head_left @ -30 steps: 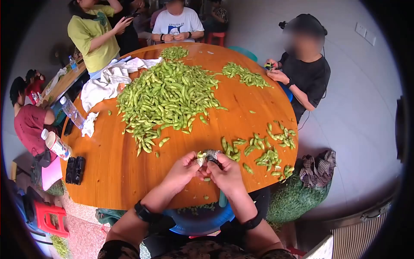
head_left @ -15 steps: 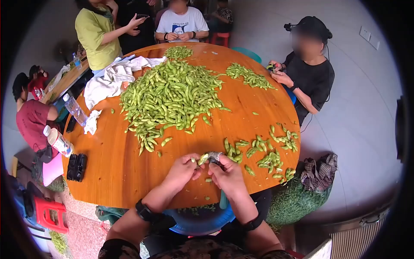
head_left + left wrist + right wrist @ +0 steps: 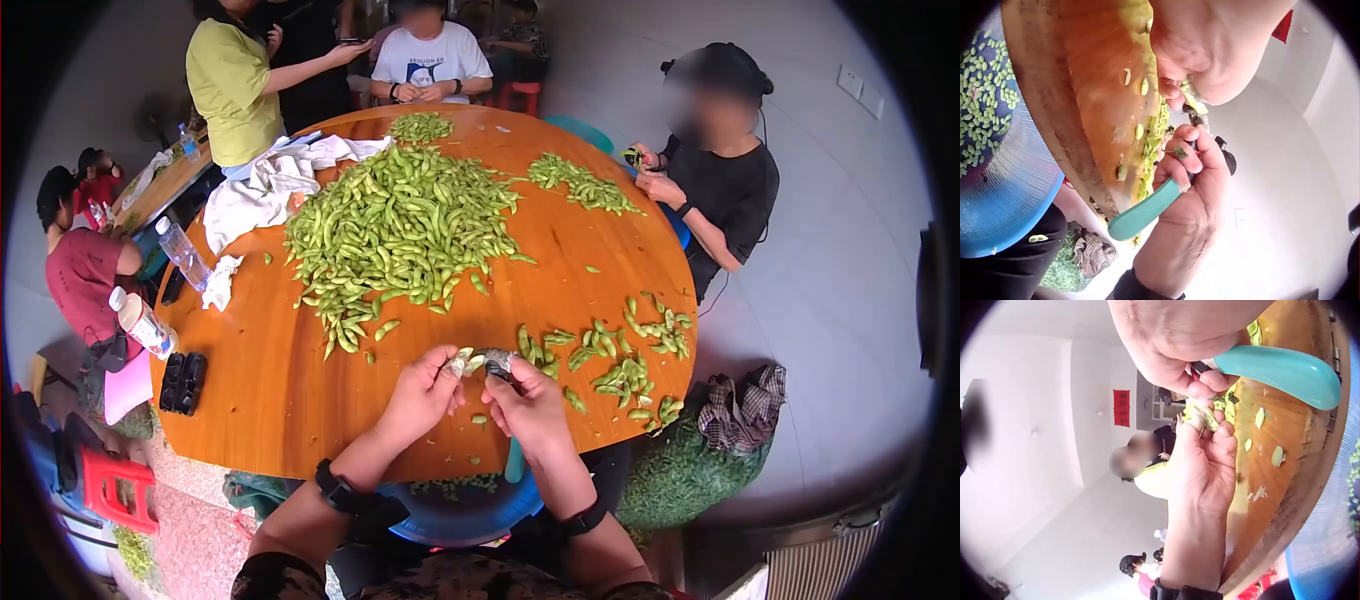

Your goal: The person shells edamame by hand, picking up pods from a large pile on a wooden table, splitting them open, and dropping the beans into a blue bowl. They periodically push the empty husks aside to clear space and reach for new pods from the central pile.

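Observation:
In the head view my left hand pinches a split green soybean pod between thumb and fingers. Close beside it, my right hand grips a tool with a teal handle; the handle sticks out below the palm. Dark grey material shows at the right fingertips, and the tool's working end is hidden there. The pod lies right at the right fingertips in the right wrist view. A blue mesh basket with shelled beans stands below the table edge.
A big heap of soybean pods covers the middle of the wooden table. Opened pods lie right of my hands. Bottles, a white cloth and a black case are at left. Other people sit or stand around.
My hands stay close together while the pod in my left fingers turns and now shows its pale inside. The scene shifts slightly right in view. The person in yellow-green extends the phone arm.

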Demonstrator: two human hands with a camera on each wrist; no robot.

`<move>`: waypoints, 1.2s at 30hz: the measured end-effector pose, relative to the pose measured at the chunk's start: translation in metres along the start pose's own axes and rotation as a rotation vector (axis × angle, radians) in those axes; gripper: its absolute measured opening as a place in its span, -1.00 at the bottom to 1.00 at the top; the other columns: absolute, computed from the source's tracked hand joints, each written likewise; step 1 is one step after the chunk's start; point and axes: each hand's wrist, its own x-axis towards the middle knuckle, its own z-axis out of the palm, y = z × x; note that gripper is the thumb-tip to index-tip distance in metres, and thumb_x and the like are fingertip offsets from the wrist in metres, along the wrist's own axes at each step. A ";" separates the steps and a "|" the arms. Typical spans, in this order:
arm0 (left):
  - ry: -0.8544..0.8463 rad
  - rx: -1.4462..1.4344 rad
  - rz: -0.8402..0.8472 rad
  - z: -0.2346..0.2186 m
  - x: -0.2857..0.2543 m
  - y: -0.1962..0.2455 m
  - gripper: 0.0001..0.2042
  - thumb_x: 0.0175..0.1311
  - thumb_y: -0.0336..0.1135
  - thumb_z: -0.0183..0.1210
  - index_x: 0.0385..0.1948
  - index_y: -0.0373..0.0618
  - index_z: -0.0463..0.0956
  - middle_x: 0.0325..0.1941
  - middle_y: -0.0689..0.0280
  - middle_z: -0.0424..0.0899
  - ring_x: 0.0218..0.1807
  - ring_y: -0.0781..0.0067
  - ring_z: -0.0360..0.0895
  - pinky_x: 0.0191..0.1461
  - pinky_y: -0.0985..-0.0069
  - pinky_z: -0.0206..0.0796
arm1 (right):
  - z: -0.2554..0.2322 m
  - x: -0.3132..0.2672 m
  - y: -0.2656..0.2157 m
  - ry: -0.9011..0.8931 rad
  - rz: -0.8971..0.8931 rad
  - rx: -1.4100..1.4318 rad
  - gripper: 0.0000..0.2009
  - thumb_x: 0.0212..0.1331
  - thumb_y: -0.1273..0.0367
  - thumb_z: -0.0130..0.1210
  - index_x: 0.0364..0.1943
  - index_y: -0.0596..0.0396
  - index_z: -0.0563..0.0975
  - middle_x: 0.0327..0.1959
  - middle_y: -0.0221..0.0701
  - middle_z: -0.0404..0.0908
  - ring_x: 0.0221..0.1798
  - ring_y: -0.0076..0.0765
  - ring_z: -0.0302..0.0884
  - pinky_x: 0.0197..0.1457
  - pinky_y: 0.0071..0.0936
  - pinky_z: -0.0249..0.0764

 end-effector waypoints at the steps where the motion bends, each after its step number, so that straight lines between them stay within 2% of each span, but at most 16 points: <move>1: 0.000 0.001 -0.002 -0.001 0.000 0.000 -0.87 0.41 -0.35 -0.05 -0.14 -0.16 0.39 -0.51 0.43 0.47 -0.51 0.72 0.41 -0.49 0.71 0.26 | 0.000 0.000 0.001 0.000 0.002 0.001 -0.87 0.23 0.49 0.04 -0.17 0.10 0.54 -0.54 -0.54 0.49 -0.63 -0.74 0.29 -0.60 -0.72 0.24; 7: 0.024 0.159 0.032 -0.002 0.004 -0.006 -0.83 0.30 -0.50 -0.17 -0.27 -0.16 0.44 -0.54 0.46 0.41 -0.55 0.71 0.33 -0.48 0.68 0.21 | 0.002 -0.002 0.011 -0.051 0.032 -0.012 -0.86 0.23 0.48 0.04 -0.16 0.09 0.54 -0.56 -0.54 0.48 -0.63 -0.74 0.30 -0.59 -0.72 0.25; 10: 0.081 0.152 -0.070 0.000 0.001 -0.002 -0.82 0.28 -0.51 -0.17 -0.31 -0.16 0.47 -0.54 0.47 0.40 -0.55 0.73 0.31 -0.46 0.68 0.20 | 0.001 -0.002 0.014 -0.062 0.043 -0.004 -0.84 0.23 0.48 0.04 -0.13 0.08 0.54 -0.55 -0.54 0.48 -0.63 -0.74 0.31 -0.60 -0.72 0.25; 13: 0.132 0.216 0.042 0.000 0.000 -0.002 -0.83 0.21 -0.55 -0.09 -0.30 -0.18 0.51 -0.53 0.39 0.46 -0.49 0.58 0.40 -0.38 0.60 0.28 | -0.007 -0.001 0.013 -0.010 0.001 0.036 -0.80 0.24 0.49 0.03 -0.07 0.05 0.53 -0.55 -0.52 0.50 -0.69 -0.74 0.26 -0.67 -0.73 0.17; 15: 0.088 0.752 0.429 -0.004 -0.003 -0.002 -0.81 0.10 -0.57 0.02 -0.27 -0.19 0.53 -0.38 0.24 0.54 -0.34 0.31 0.48 -0.24 0.47 0.33 | -0.026 0.005 0.013 0.060 -0.064 0.034 -0.75 0.24 0.50 0.02 -0.01 0.03 0.52 -0.55 -0.49 0.52 -0.73 -0.72 0.23 -0.73 -0.72 0.10; 16: 0.093 0.755 0.427 -0.003 -0.009 0.004 -0.81 0.10 -0.57 0.02 -0.27 -0.19 0.53 -0.38 0.24 0.54 -0.34 0.31 0.48 -0.24 0.47 0.33 | -0.037 0.004 0.006 0.114 -0.030 0.042 -0.77 0.23 0.51 0.01 -0.04 0.06 0.53 -0.56 -0.48 0.51 -0.74 -0.72 0.22 -0.74 -0.72 0.09; 18: 0.229 1.159 0.530 0.002 -0.021 0.022 -0.79 0.00 -0.56 0.11 -0.28 -0.20 0.55 -0.23 0.13 0.52 -0.17 0.10 0.47 -0.09 0.32 0.35 | -0.065 0.006 -0.001 0.114 -0.060 -0.006 -0.83 0.24 0.49 0.00 -0.11 0.10 0.53 -0.55 -0.47 0.50 -0.75 -0.71 0.22 -0.75 -0.71 0.07; 19: 0.237 1.161 0.529 -0.003 -0.019 0.021 -0.79 0.00 -0.56 0.11 -0.28 -0.20 0.55 -0.23 0.13 0.52 -0.17 0.10 0.47 -0.09 0.32 0.35 | -0.076 0.006 -0.004 0.149 -0.051 -0.044 -0.85 0.25 0.48 -0.01 -0.14 0.12 0.52 -0.55 -0.47 0.49 -0.75 -0.70 0.21 -0.76 -0.71 0.06; 22: 0.418 1.282 0.287 -0.036 -0.006 0.024 -0.83 0.03 -0.51 0.13 -0.31 -0.25 0.50 -0.20 0.07 0.43 -0.07 -0.03 0.44 -0.06 0.22 0.39 | -0.094 0.002 -0.008 0.191 -0.060 -0.092 -0.89 0.27 0.45 -0.02 -0.21 0.16 0.50 -0.54 -0.46 0.47 -0.75 -0.69 0.21 -0.76 -0.70 0.05; 26: 0.411 1.265 0.203 -0.064 0.022 0.009 -0.85 0.06 -0.53 0.10 -0.31 -0.25 0.49 -0.21 0.04 0.48 -0.19 -0.02 0.52 -0.12 0.21 0.44 | -0.084 -0.008 -0.012 0.154 -0.078 -0.164 -0.88 0.27 0.46 -0.04 -0.20 0.15 0.50 -0.54 -0.46 0.48 -0.73 -0.69 0.23 -0.73 -0.70 0.09; 28: 0.373 1.236 0.160 -0.068 0.023 0.006 -0.85 0.06 -0.54 0.08 -0.31 -0.26 0.48 -0.23 0.03 0.51 -0.24 -0.01 0.55 -0.15 0.21 0.46 | -0.072 -0.014 -0.010 0.011 -0.102 -0.241 -0.89 0.28 0.46 -0.04 -0.19 0.11 0.50 -0.53 -0.49 0.48 -0.70 -0.71 0.25 -0.70 -0.71 0.13; 29: 0.364 1.240 0.169 -0.068 0.024 0.006 -0.83 0.08 -0.55 0.09 -0.27 -0.26 0.49 -0.25 0.03 0.53 -0.30 -0.01 0.56 -0.18 0.23 0.46 | -0.070 -0.017 -0.009 -0.044 -0.082 -0.294 -0.82 0.25 0.48 -0.03 -0.10 0.15 0.51 -0.52 -0.52 0.50 -0.65 -0.71 0.31 -0.59 -0.69 0.27; 31: 0.344 1.242 0.188 -0.056 0.023 0.015 -0.81 0.10 -0.55 0.10 -0.22 -0.27 0.50 -0.28 0.03 0.55 -0.37 -0.01 0.56 -0.22 0.25 0.47 | -0.059 -0.018 -0.009 -0.077 -0.100 -0.352 -0.82 0.25 0.48 -0.01 -0.10 0.17 0.51 -0.52 -0.51 0.51 -0.64 -0.71 0.33 -0.58 -0.68 0.30; 33: 0.131 0.762 0.205 -0.027 0.005 0.034 -0.73 0.18 -0.56 0.08 -0.07 -0.21 0.53 -0.33 0.14 0.56 -0.42 0.20 0.58 -0.29 0.42 0.44 | -0.049 -0.016 -0.003 -0.150 -0.119 -0.379 -0.84 0.25 0.45 0.02 -0.14 0.21 0.50 -0.51 -0.48 0.55 -0.60 -0.68 0.39 -0.56 -0.66 0.34; 34: 0.119 0.758 0.205 -0.016 0.000 0.034 -0.73 0.18 -0.56 0.08 -0.07 -0.21 0.53 -0.33 0.14 0.56 -0.42 0.20 0.58 -0.29 0.42 0.44 | -0.044 -0.016 -0.002 -0.138 -0.114 -0.378 -0.84 0.25 0.45 0.02 -0.14 0.21 0.50 -0.51 -0.48 0.55 -0.60 -0.68 0.39 -0.56 -0.66 0.34; 36: -0.039 0.297 0.025 0.002 -0.008 0.032 -0.66 0.25 -0.57 0.05 0.06 -0.11 0.51 -0.34 0.25 0.55 -0.46 0.47 0.56 -0.35 0.58 0.38 | -0.036 -0.012 -0.003 -0.185 -0.007 -0.247 -0.83 0.25 0.43 0.03 -0.15 0.22 0.50 -0.51 -0.48 0.55 -0.61 -0.69 0.37 -0.55 -0.66 0.34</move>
